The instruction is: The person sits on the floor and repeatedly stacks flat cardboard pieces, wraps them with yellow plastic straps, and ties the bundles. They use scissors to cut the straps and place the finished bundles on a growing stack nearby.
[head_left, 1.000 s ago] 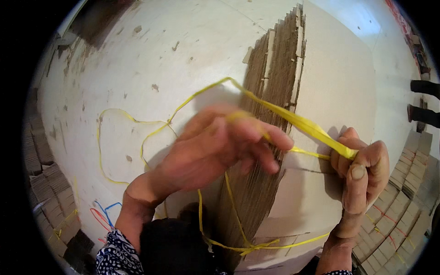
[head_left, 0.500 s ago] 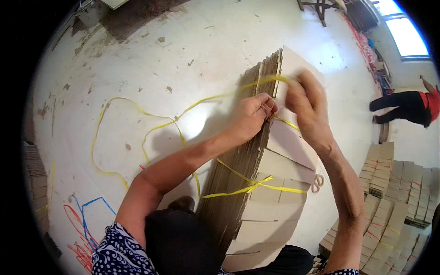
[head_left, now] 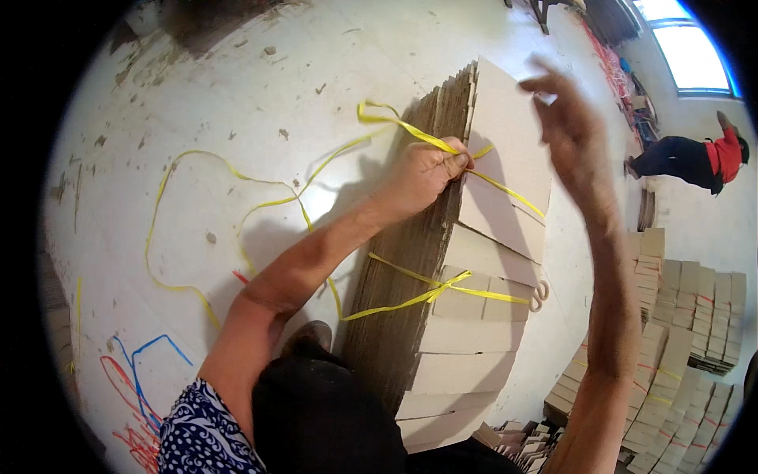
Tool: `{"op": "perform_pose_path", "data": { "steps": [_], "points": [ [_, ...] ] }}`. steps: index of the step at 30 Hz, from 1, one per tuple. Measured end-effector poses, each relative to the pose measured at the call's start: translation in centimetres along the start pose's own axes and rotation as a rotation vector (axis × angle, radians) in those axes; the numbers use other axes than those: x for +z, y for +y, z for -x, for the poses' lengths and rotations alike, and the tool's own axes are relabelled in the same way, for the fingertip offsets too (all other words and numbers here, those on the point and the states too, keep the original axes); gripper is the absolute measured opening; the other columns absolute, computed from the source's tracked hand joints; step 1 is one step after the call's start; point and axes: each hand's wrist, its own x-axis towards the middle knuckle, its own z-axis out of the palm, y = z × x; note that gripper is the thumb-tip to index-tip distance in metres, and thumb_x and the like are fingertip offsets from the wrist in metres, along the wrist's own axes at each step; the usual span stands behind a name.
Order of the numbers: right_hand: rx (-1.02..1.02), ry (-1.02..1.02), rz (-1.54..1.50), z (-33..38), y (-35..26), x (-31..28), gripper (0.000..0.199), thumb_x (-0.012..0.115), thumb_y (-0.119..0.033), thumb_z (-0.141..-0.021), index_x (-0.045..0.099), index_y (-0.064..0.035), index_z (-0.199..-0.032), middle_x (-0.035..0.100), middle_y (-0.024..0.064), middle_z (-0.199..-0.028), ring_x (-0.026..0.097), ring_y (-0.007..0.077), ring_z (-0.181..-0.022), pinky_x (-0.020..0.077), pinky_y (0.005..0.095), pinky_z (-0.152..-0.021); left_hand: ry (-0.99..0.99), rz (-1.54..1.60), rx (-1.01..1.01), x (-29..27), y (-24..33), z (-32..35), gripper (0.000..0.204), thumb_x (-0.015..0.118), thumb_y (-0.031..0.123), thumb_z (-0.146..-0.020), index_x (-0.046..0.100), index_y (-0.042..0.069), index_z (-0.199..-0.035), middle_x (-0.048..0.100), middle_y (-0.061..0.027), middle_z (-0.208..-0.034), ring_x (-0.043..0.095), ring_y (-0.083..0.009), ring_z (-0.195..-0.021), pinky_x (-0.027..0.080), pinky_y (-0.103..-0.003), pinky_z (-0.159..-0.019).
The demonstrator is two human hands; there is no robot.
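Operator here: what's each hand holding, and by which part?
Left hand: the yellow strap, pinched where its strands meet at the edge of the cardboard stack. Right hand: blurred, nothing visible in it.

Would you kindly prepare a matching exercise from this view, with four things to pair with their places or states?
1. Left hand
2. Right hand
3. Blue strip
4. Co-worker

A. Lying on the floor, lower left
B. At far right, in a red top
C. Pinching yellow strap against the cardboard stack
D. Raised, off the strap

Pairs: 1-C, 2-D, 3-A, 4-B
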Motion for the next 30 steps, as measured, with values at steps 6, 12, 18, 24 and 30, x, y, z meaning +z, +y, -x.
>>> {"op": "perform_pose_path", "data": {
  "steps": [6,12,18,24,30],
  "points": [
    [-0.106,-0.172,0.068,4.7,3.1,4.3,0.031,0.058,0.008,-0.077,0.06,-0.0048,-0.105,0.061,0.0144,-0.093,0.059,0.0326,-0.086,0.0493,0.0368,-0.075,-0.029,0.04,0.156,0.4,-1.3,0.1,0.017,0.051,0.021,-0.095,0.058,0.007,-0.087,0.043,0.0079,-0.064,0.039,-0.0024,-0.06,0.034,-0.019,-0.054],
    [-0.17,-0.181,0.337,4.3,4.3,4.2,0.006,0.057,0.0,-0.078,0.056,-0.0043,-0.083,0.055,0.0122,-0.079,0.057,0.0309,-0.078,0.0473,0.0387,-0.068,-0.051,0.143,0.091,-0.1,-1.1,-0.6,0.014,0.056,0.018,-0.093,0.059,0.005,-0.089,0.05,0.0047,-0.066,0.043,-0.0031,-0.057,0.034,-0.019,-0.051],
    [-0.292,-0.248,0.691,3.2,1.0,1.1,0.002,0.056,-0.002,-0.079,0.054,-0.0029,-0.08,0.053,0.0113,-0.077,0.057,0.0275,-0.076,0.0477,0.0385,-0.068,-0.086,0.354,-0.149,-0.4,0.0,-1.8,0.006,0.061,0.007,-0.085,0.058,0.004,-0.089,0.053,0.0003,-0.067,0.042,-0.0057,-0.053,0.031,-0.019,-0.047],
    [0.22,-0.119,-0.306,2.6,3.0,0.2,0.018,0.057,-0.015,-0.091,0.06,-0.0032,-0.104,0.057,-0.0019,-0.084,0.04,0.0046,-0.062,0.0354,0.0209,-0.054,-0.238,0.636,-0.31,-2.0,-0.5,-2.3,0.007,0.062,0.004,-0.083,0.061,0.003,-0.09,0.056,-0.0018,-0.071,0.049,-0.0086,-0.057,0.039,-0.02,-0.053],
    [0.21,-0.164,-0.212,4.4,4.1,4.9,0.011,0.06,-0.007,-0.085,0.061,0.0022,-0.09,0.062,0.0065,-0.076,0.054,0.0119,-0.071,0.0467,0.0279,-0.069,-0.269,0.641,-0.278,-2.3,-0.9,-2.2,0.006,0.062,0.001,-0.083,0.061,0.001,-0.089,0.058,-0.0043,-0.072,0.056,-0.0124,-0.061,0.047,-0.024,-0.06]
  ]
}}
